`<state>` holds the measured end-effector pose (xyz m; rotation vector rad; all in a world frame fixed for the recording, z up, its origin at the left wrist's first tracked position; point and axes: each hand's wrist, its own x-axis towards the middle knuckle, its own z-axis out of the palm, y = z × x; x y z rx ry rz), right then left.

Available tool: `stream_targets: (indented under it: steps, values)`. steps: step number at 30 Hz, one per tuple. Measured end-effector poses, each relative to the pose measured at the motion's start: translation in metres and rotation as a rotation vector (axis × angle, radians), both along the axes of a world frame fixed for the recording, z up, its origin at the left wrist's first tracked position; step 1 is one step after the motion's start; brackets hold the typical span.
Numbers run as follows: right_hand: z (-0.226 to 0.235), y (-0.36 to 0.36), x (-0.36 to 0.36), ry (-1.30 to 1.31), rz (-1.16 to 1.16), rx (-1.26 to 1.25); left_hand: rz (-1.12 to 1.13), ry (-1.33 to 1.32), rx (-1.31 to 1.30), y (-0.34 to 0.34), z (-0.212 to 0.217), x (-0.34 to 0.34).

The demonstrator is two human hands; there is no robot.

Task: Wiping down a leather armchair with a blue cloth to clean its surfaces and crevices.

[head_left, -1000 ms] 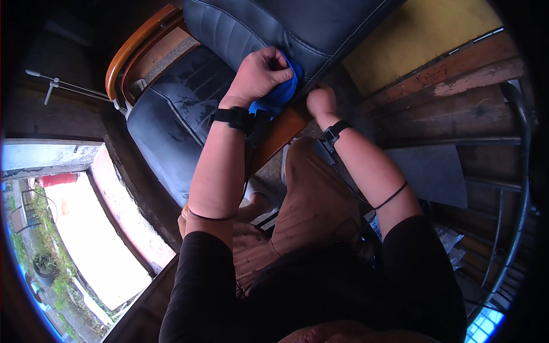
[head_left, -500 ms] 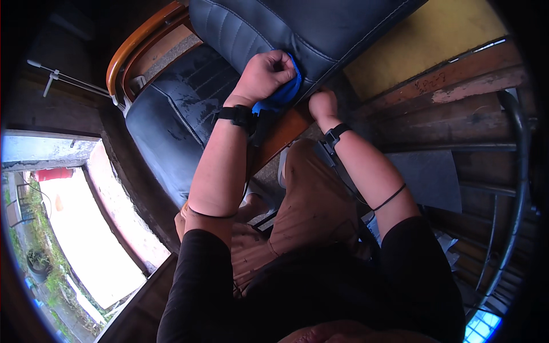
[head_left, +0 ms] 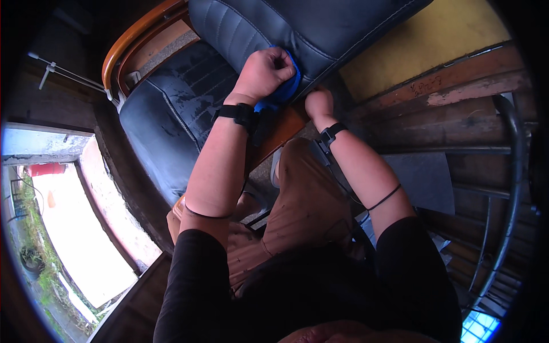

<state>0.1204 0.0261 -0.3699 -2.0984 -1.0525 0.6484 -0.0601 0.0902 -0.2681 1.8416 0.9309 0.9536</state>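
A black leather-covered chair lies before me, with its padded backrest at the top and its stitched, damp-looking seat to the left. My left hand is closed on a blue cloth and presses it against the backrest near its lower edge. My right hand is at that edge, a little to the right. Its fingers curl round the underside and are partly hidden there. A reddish-brown wooden part of the chair shows below the cloth.
The chair's curved wooden armrest is at the upper left. A metal tube frame stands at the right, beside wooden boards and a yellow panel. My trousered knee is close under the chair. A bright doorway opens at the left.
My left hand and the cloth stay almost in place on the backrest. The whole view has shifted slightly, and my right hand sits marginally further left in it.
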Motion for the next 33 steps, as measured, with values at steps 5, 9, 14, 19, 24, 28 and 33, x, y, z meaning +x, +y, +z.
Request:
stream_targets:
  steps: [5, 9, 14, 19, 24, 28, 33]
  values:
    - [0.000, 0.001, -0.001, 0.001, 0.011, 0.009, -0.030, 0.016, -0.034, 0.001, 0.000, -0.003]
    - [0.002, -0.001, 0.000, -0.011, -0.007, 0.001, -0.001, 0.057, 0.015, 0.001, 0.003, -0.002]
    - [-0.005, 0.001, 0.006, -0.052, 0.023, 0.003, -0.002, 0.042, 0.022, 0.012, -0.006, -0.008]
    - [0.001, -0.001, -0.002, 0.006, -0.019, 0.006, -0.019, 0.093, 0.047, 0.005, 0.002, -0.007]
    - [-0.003, 0.000, 0.000, -0.019, -0.008, 0.023, 0.086, 0.106, 0.028, 0.004, -0.002, -0.003]
    - [-0.003, 0.000, 0.002, -0.008, -0.007, 0.009, 0.036, 0.035, -0.008, 0.007, -0.002, -0.006]
    - [-0.005, 0.001, 0.004, 0.009, 0.010, 0.024, -0.053, 0.018, -0.025, 0.005, 0.001, -0.003]
